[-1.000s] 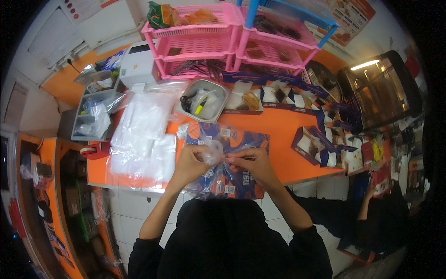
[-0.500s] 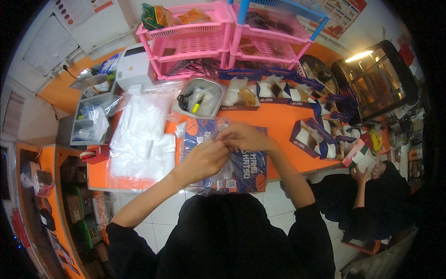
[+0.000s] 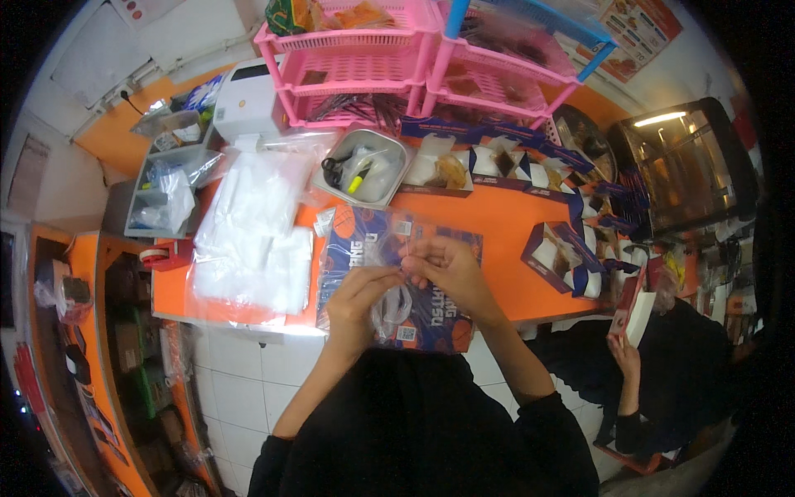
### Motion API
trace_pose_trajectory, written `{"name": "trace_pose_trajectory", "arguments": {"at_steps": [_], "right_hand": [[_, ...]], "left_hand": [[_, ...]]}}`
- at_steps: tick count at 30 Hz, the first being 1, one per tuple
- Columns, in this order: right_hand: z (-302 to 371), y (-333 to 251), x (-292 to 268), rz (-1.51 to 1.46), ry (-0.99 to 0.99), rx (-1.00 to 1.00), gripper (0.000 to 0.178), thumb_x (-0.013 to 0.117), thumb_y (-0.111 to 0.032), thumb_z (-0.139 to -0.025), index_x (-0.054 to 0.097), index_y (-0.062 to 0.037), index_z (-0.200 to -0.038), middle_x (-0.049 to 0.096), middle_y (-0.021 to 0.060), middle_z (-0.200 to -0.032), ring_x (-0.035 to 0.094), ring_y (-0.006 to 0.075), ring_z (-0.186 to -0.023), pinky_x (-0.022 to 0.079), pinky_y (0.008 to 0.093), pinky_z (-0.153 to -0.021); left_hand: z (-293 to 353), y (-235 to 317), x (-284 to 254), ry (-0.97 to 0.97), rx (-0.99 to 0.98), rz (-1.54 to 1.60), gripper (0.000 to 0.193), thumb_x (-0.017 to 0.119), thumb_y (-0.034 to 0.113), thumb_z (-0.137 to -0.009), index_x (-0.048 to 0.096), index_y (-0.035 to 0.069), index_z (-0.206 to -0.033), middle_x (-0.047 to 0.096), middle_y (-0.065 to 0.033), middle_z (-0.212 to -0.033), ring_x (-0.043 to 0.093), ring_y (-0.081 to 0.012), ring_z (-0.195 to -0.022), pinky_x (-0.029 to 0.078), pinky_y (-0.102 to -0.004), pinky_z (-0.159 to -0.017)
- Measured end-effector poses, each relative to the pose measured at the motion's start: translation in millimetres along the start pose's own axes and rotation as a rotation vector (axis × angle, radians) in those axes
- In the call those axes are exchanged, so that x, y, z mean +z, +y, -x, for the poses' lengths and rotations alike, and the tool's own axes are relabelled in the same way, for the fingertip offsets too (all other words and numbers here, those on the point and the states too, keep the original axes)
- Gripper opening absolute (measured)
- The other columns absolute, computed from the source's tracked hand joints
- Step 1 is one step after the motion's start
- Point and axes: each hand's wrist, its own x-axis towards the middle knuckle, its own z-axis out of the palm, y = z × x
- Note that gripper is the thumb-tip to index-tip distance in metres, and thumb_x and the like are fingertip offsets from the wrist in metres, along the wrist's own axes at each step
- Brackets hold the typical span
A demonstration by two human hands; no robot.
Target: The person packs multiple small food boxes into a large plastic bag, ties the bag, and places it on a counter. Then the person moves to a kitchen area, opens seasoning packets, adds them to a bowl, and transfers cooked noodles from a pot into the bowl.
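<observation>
Both bare hands meet over a clear plastic bag, its gathered part bunched in a pale loop between them. The left hand comes in from the lower left, thumb and fingertips drawn together, pinching the thin plastic; the right hand, just beside it, pinches the film as well, its fingers curled. Under them, inside the bag, a blue-and-orange patterned box sits at the front edge of the orange table. Off to the right, a co-worker's hand holds a red-and-white box. Left of the patterned box lies a stack of white plastic bags, with a red tape dispenser beside it. Farther back, a metal tray holds scissors and a yellow marker — open food boxes curve away rightward from it. Behind stand pink shelves and, at right, a lit cabinet.
</observation>
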Motion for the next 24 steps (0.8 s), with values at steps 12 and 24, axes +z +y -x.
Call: {"name": "trace_pose_trajectory", "arguments": {"at_steps": [12, 24], "right_hand": [[0, -9, -14, 0.108, -0.171, 0.136, 0.021, 0.056, -0.011, -0.082, 0.059, 0.0039, -0.095, 0.060, 0.0059, -0.073, 0.054, 0.0077, -0.057, 0.046, 0.0189, -0.054], [0, -3, -15, 0.072, -0.153, 0.164, 0.020, 0.056, -0.008, -0.081, 0.060, 0.0026, -0.097, 0.060, 0.0059, -0.074, 0.054, 0.0079, -0.060, 0.045, 0.0189, -0.056]], "left_hand": [[10, 12, 14, 0.146, -0.201, 0.010, 0.017, 0.057, 0.000, -0.063, 0.066, 0.001, -0.078, 0.062, -0.0092, -0.088, 0.059, -0.0176, -0.078, 0.047, -0.0236, -0.067], [14, 9, 16, 0.154, -0.172, 0.042, 0.025, 0.059, -0.004, -0.059, 0.063, 0.001, -0.083, 0.061, -0.0103, -0.092, 0.058, -0.0230, -0.081, 0.046, -0.0267, -0.069]]}}
